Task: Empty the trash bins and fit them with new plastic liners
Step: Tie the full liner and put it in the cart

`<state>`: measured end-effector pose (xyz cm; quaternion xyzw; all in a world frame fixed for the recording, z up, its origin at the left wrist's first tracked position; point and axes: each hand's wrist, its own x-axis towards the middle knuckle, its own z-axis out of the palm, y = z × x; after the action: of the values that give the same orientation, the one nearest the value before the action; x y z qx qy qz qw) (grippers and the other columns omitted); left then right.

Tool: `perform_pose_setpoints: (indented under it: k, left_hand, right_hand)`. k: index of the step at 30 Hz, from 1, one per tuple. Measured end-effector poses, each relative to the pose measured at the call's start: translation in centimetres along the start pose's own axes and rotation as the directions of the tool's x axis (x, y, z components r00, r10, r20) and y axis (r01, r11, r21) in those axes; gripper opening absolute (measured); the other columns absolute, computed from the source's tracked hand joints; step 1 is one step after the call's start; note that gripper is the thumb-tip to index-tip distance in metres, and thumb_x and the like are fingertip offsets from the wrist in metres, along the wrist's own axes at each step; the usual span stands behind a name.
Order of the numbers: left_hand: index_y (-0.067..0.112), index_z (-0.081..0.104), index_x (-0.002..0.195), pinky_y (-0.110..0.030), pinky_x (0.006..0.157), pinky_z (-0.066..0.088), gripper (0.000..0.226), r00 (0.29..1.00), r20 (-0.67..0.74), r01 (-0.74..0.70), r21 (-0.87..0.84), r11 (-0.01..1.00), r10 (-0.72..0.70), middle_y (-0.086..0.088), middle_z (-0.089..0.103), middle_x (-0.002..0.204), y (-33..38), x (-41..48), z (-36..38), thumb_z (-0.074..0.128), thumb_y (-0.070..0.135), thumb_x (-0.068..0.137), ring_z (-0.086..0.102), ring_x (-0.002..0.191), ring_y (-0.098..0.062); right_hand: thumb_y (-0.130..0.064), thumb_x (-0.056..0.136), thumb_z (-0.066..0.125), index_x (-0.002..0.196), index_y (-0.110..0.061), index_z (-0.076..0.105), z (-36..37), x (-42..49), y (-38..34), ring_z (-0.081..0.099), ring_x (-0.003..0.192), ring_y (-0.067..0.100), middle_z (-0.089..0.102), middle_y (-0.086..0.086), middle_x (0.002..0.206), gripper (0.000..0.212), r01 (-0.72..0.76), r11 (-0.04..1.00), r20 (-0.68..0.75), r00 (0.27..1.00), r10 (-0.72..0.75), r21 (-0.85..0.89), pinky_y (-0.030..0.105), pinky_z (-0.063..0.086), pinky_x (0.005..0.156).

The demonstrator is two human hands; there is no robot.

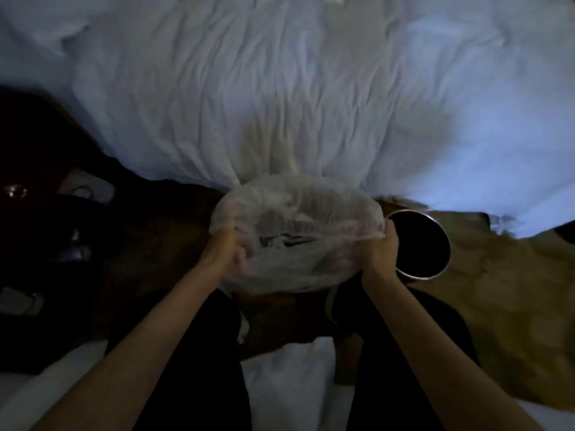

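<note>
The person stood over a round, metal-rimmed trash bin [417, 244] on the floor [155, 244], with a clear plastic liner bag [295, 225] held up just to the left of it. Both hands gripped the bag. The left hand [228, 253], on the side of the bag away from the bin, had its fingers curled into the plastic. The right hand [381, 250], directly in front of the bin's near rim, pinched a bunched fold of the bag's edge. The bag bulged between them, and dark shapes showed faintly through the film, so it was probably the used liner with its rubbish and not a fresh one, though the blur left this uncertain.

The bin's inside read only as black, and whether anything lay in it could not be told. Beyond the bin and the bag stretched a bed [280, 88] in rumpled white sheets.

The step in hand seemed to be emptying: the old bag was out and needed closing. The next move would call for gathering the mouth of the bag and keeping it upright so nothing spilled, then setting it aside before a new liner was opened over the bin's rim.
</note>
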<state>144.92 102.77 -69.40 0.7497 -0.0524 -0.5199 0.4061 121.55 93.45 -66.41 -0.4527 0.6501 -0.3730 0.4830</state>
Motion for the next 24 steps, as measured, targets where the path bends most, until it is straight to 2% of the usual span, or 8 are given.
perform_pose_setpoints:
  k: [4, 7, 9, 11, 14, 17, 20, 24]
  left_hand:
    - [0.01, 0.06, 0.099, -0.02, 0.039, 0.039, 0.066, 0.991, 0.022, -0.133, -0.022, 0.991, 0.134, -0.009, 0.063, 0.063, -4.8, -4.6, -0.8, 0.027, 0.067, 0.096, 0.049, 0.037, -0.016]
    - [0.013, 0.054, 0.109, -0.035, 0.063, 0.052, 0.053, 0.983, 0.119, -0.138, -0.046, 0.989, 0.143, -0.015, 0.069, 0.077, -5.8, -8.9, -0.4, 0.022, 0.055, 0.103, 0.067, 0.062, -0.027]
    - [0.01, 0.056, 0.097, -0.041, 0.069, 0.056, 0.053, 0.975, 0.171, -0.125, -0.095, 0.988, 0.14, -0.019, 0.071, 0.069, -4.7, -10.6, 0.3, 0.019, 0.046, 0.104, 0.07, 0.065, -0.036]
    - [0.014, 0.056, 0.091, -0.044, 0.068, 0.06, 0.052, 0.96, 0.239, -0.119, -0.112, 0.987, 0.143, -0.02, 0.071, 0.065, -3.2, -11.4, 1.1, 0.016, 0.045, 0.103, 0.071, 0.066, -0.038]
    - [0.016, 0.056, 0.101, -0.052, 0.088, 0.054, 0.063, 0.94, 0.298, -0.137, -0.106, 0.985, 0.163, -0.018, 0.074, 0.075, -1.3, -9.4, 2.3, 0.011, 0.059, 0.1, 0.071, 0.082, -0.039]
    - [0.014, 0.051, 0.128, -0.05, 0.094, 0.052, 0.077, 0.937, 0.319, -0.142, -0.023, 0.99, 0.142, -0.006, 0.076, 0.078, -0.6, -6.3, 4.0, 0.007, 0.069, 0.095, 0.073, 0.08, -0.03]
    - [0.007, 0.043, 0.145, -0.054, 0.108, 0.04, 0.088, 0.939, 0.34, -0.055, 0.019, 0.998, 0.045, -0.023, 0.07, 0.108, -0.7, -3.0, 5.2, 0.01, 0.071, 0.094, 0.065, 0.106, -0.039]
    - [-0.001, 0.054, 0.134, -0.038, 0.084, 0.043, 0.077, 0.967, 0.256, 0.005, 0.055, 0.998, -0.019, -0.011, 0.064, 0.095, -1.6, 2.9, 6.1, 0.021, 0.059, 0.1, 0.057, 0.094, -0.029]
  right_hand:
    - [-0.009, 0.101, 0.045, 0.097, -0.007, 0.048, -3.3, -6.2, 3.3, 0.052, 0.078, 0.014, 0.053, 0.005, 0.085, 0.005, 0.067, 0.983, -0.052, 0.997, -0.059, 0.173, 0.024, 0.046, 0.063]
    - [-0.008, 0.103, 0.043, 0.096, -0.006, 0.045, -5.7, -10.1, 2.7, 0.05, 0.08, 0.017, 0.051, 0.007, 0.087, 0.007, 0.1, 0.974, -0.045, 0.995, -0.093, 0.203, 0.022, 0.045, 0.065]
    - [-0.009, 0.104, 0.044, 0.098, -0.005, 0.045, -6.6, -11.0, 0.8, 0.05, 0.081, 0.016, 0.051, 0.009, 0.089, 0.007, 0.13, 0.972, -0.051, 0.991, -0.123, 0.197, 0.016, 0.044, 0.062]
    - [-0.009, 0.104, 0.043, 0.1, -0.002, 0.047, -6.7, -10.5, -0.7, 0.052, 0.085, 0.021, 0.053, 0.015, 0.095, 0.009, 0.148, 0.964, -0.036, 0.989, -0.144, 0.222, 0.025, 0.047, 0.07]
    - [-0.01, 0.105, 0.042, 0.106, 0.005, 0.049, -5.7, -8.6, -1.3, 0.055, 0.088, 0.025, 0.055, 0.022, 0.101, 0.017, 0.16, 0.969, -0.03, 0.987, -0.157, 0.188, 0.039, 0.047, 0.077]
    - [-0.013, 0.104, 0.042, 0.108, 0.001, 0.05, -4.4, -6.6, -0.4, 0.061, 0.068, 0.001, 0.058, 0.012, 0.094, 0.016, 0.158, 0.971, -0.03, 0.987, -0.155, 0.178, 0.017, 0.049, 0.055]
    - [-0.013, 0.104, 0.044, 0.103, -0.004, 0.049, -3.0, -4.2, 1.1, 0.056, 0.05, -0.011, 0.055, 0.003, 0.084, 0.01, 0.094, 0.986, -0.027, 0.995, -0.091, 0.138, 0.007, 0.039, 0.041]
    - [-0.01, 0.101, 0.041, 0.102, -0.004, 0.05, -1.5, 0.8, 3.8, 0.059, 0.058, 0.001, 0.053, 0.006, 0.082, 0.011, -0.064, 0.997, -0.005, 0.998, 0.065, 0.036, 0.013, 0.042, 0.042]
